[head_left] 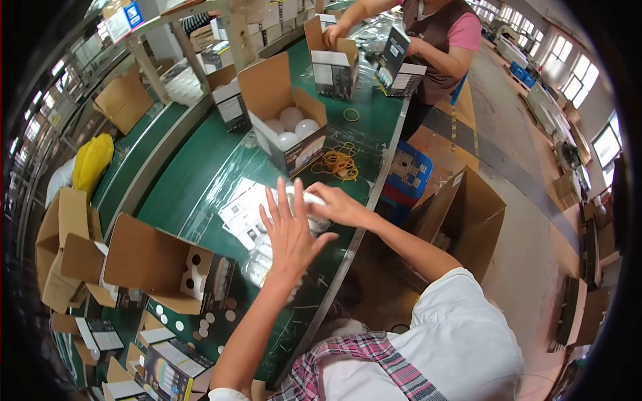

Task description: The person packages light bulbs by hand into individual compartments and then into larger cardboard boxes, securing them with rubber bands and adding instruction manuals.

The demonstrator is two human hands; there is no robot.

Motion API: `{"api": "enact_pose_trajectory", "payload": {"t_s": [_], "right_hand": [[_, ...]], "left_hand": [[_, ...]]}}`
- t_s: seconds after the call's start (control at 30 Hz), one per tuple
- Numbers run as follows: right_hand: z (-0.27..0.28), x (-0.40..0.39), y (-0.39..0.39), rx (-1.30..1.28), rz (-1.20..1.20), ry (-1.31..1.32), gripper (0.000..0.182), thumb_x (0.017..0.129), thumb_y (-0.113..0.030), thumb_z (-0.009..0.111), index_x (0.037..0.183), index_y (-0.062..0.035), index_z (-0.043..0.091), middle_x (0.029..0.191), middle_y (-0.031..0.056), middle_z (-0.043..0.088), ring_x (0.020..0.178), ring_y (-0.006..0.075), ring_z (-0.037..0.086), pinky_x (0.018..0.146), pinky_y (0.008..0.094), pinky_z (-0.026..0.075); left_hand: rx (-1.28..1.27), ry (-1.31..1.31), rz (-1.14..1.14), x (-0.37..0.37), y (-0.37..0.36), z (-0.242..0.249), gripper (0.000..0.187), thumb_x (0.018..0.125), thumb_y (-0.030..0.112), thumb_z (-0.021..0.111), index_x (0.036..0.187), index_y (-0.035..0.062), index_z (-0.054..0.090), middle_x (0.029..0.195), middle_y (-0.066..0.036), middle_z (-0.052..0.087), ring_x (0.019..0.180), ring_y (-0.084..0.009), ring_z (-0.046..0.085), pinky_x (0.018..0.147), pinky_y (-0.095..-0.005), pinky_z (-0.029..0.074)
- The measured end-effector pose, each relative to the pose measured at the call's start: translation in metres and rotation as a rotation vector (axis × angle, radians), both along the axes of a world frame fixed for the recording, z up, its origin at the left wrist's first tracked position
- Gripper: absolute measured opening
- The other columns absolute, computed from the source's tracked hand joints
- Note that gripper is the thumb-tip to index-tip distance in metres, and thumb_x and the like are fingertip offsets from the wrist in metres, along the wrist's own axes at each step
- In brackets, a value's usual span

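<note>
My left hand (292, 237) is open over the green conveyor belt (194, 170), its fingers spread and pointing away from me. Close beside it, my right hand (340, 205) has its fingers closed around a white rounded thing (311, 200), mostly hidden behind the left hand. Printed white sheets (244, 212) lie on the belt beyond my left hand. Under that hand and wrist are clear plastic-wrapped pieces (257, 267). Just past my hands stands an open carton (294, 150) with several white light bulbs (289, 139) inside.
Yellow rubber bands (340, 162) lie in a pile on the belt. An open box with a white holed insert (194, 275) stands at left, near scattered white discs (203, 327). Across the belt, a co-worker (435, 47) handles boxes. A large carton (461, 217) stands right of the belt edge.
</note>
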State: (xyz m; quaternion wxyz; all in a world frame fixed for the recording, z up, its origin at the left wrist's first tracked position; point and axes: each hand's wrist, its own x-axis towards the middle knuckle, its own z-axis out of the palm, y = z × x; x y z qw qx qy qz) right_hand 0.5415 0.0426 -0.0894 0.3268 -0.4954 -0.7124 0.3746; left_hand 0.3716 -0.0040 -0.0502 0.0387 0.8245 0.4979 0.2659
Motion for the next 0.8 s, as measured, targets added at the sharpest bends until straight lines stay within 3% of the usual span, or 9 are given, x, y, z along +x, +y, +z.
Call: {"api": "enact_pose_trajectory", "payload": {"t_s": [0.07,0.17,0.3,0.33,0.43,0.5,0.6,0.73,0.8], "right_hand": [[0.009,0.006,-0.006,-0.020,0.045,-0.123,0.052,0.088,-0.043,0.054,0.109,0.0049,0.052,0.098,0.0293,0.061,0.095,0.0411,0.060,0.079,0.0416,0.047],[0.021,0.027,0.001,-0.142,0.159,-0.312,0.052,0.091,-0.044,0.050,0.109,0.0042,0.052,0.099,0.0273,0.062,0.094,0.0418,0.059,0.080,0.0433,0.046],[0.032,0.047,0.008,-0.051,0.291,-0.278,0.044,0.096,-0.040,0.044,0.115,0.0001,0.050,0.084,0.0192,0.062,0.072,0.0319,0.061,0.068,0.0403,0.047],[0.053,0.046,0.007,-0.163,0.267,-0.343,0.049,0.094,-0.042,0.044,0.104,0.0045,0.056,0.089,0.0248,0.063,0.089,0.0394,0.061,0.078,0.0425,0.047],[0.053,0.058,0.026,-0.268,0.430,-0.490,0.049,0.094,-0.042,0.045,0.099,0.0051,0.057,0.081,0.0204,0.064,0.076,0.0308,0.065,0.068,0.0392,0.051],[0.049,0.070,0.044,-0.454,0.505,-0.345,0.048,0.095,-0.045,0.045,0.099,0.0013,0.059,0.077,0.0099,0.065,0.069,0.0165,0.064,0.059,0.0287,0.053],[0.051,0.097,0.059,-0.667,0.614,-0.076,0.042,0.095,-0.039,0.047,0.108,-0.0019,0.060,0.079,0.0061,0.066,0.066,0.0092,0.062,0.053,0.0219,0.048],[0.043,0.111,0.052,-0.726,0.581,0.134,0.041,0.094,-0.029,0.050,0.120,0.0031,0.052,0.083,0.0083,0.064,0.066,0.0136,0.063,0.051,0.0226,0.046],[0.040,0.110,0.047,-0.764,0.589,0.152,0.040,0.094,-0.031,0.051,0.116,0.0022,0.054,0.077,0.0083,0.064,0.063,0.0108,0.061,0.048,0.0212,0.043]], "left_hand": [[-0.070,-0.023,0.033,0.009,0.020,-0.029,0.104,0.062,0.038,0.080,0.143,0.0043,0.024,0.145,-0.023,0.024,0.133,-0.0456,0.023,0.101,-0.0558,0.029],[-0.122,-0.032,0.001,0.014,0.023,-0.040,0.101,0.062,0.034,0.077,0.143,0.0053,0.025,0.142,-0.021,0.030,0.128,-0.0438,0.029,0.096,-0.0527,0.033],[-0.102,0.000,-0.013,0.020,0.023,-0.038,0.099,0.060,0.031,0.073,0.143,0.0059,0.025,0.139,-0.014,0.036,0.124,-0.0392,0.036,0.095,-0.0503,0.033],[-0.110,-0.006,-0.006,0.022,0.024,-0.039,0.099,0.060,0.030,0.072,0.144,0.0061,0.024,0.138,-0.013,0.038,0.124,-0.0374,0.037,0.096,-0.0511,0.032],[-0.165,0.056,-0.010,0.028,0.028,-0.039,0.099,0.060,0.029,0.071,0.144,0.0063,0.024,0.138,-0.013,0.038,0.124,-0.0362,0.038,0.096,-0.0524,0.031],[-0.183,0.071,-0.015,0.028,0.029,-0.037,0.099,0.060,0.029,0.069,0.144,0.0056,0.024,0.139,-0.014,0.038,0.124,-0.0346,0.038,0.097,-0.0522,0.032],[-0.136,0.057,0.015,0.025,0.037,-0.047,0.099,0.058,0.030,0.070,0.143,0.0036,0.027,0.140,-0.013,0.038,0.125,-0.0329,0.038,0.097,-0.0501,0.033],[-0.201,0.092,0.001,0.030,0.043,-0.045,0.093,0.058,0.031,0.072,0.138,0.0037,0.034,0.138,-0.013,0.040,0.126,-0.0307,0.037,0.098,-0.0527,0.032],[-0.225,0.098,-0.023,0.031,0.043,-0.040,0.087,0.060,0.030,0.073,0.136,0.0038,0.038,0.135,-0.013,0.042,0.127,-0.0299,0.037,0.098,-0.0545,0.031]]}}
